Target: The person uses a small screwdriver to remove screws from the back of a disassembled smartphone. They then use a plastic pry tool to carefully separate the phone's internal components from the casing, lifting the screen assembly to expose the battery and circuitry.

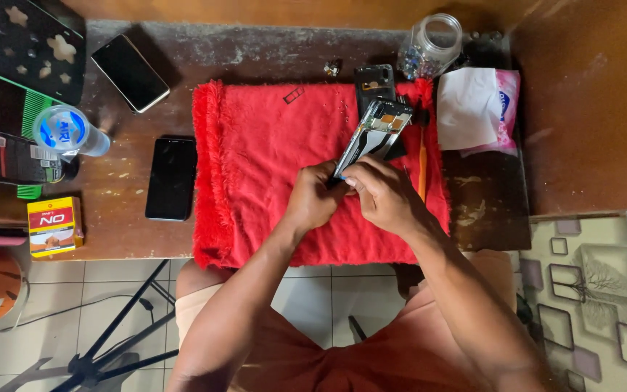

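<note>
Left hand [316,197] and right hand [380,194] both closed on the lower end of an opened black smartphone with exposed internals [373,133]. Phone held tilted above the red fringed cloth [255,167] (wooden table [121,185] beneath); orange slim tool [422,163] lies just right.

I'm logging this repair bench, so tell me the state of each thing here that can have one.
Opened phone frame: back off, insides showing, tilted, held at its lower end by both hands.
Left hand: closed on the frame.
Right hand: closed on the frame.
Black phone back cover: detached, lying on the red fringed towel.
Two black phones: screens dark, flat.
Clear glass jar: lidless, on its side.
Clear plastic water bottle: capped.
</note>
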